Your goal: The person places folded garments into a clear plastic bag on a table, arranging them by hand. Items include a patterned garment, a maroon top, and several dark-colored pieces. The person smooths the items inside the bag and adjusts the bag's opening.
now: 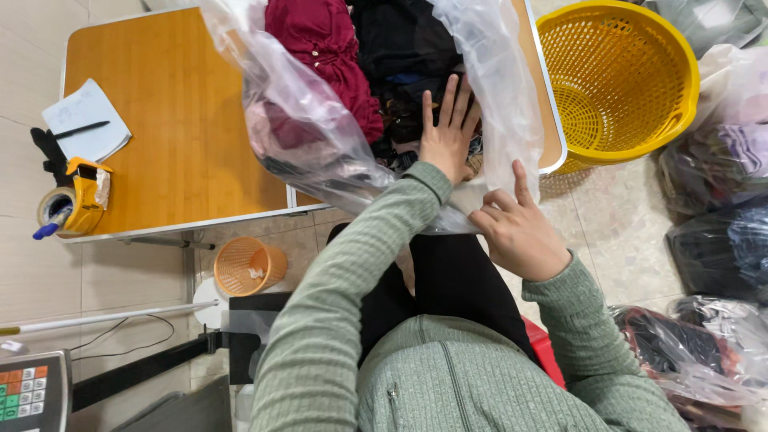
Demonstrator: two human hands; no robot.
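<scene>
You're sitting in what's looking like a small packing/sorting room for clothes, prob. a resale or online-shop backroom. A big clear plastic bag (320,120) stuffed w/ garments is lying on a wooden folding table (176,136); more filled bags (720,240) are piling up on the tiled floor (48,272) at your right. A yellow tape dispenser (76,204), notepad w/ pen (84,128) are sitting at the table's far edge. A scale w/ keypad (32,392) is showing bottom left. A yellow laundry basket (620,80) and small orange bin (248,266) are standing nearby.
</scene>
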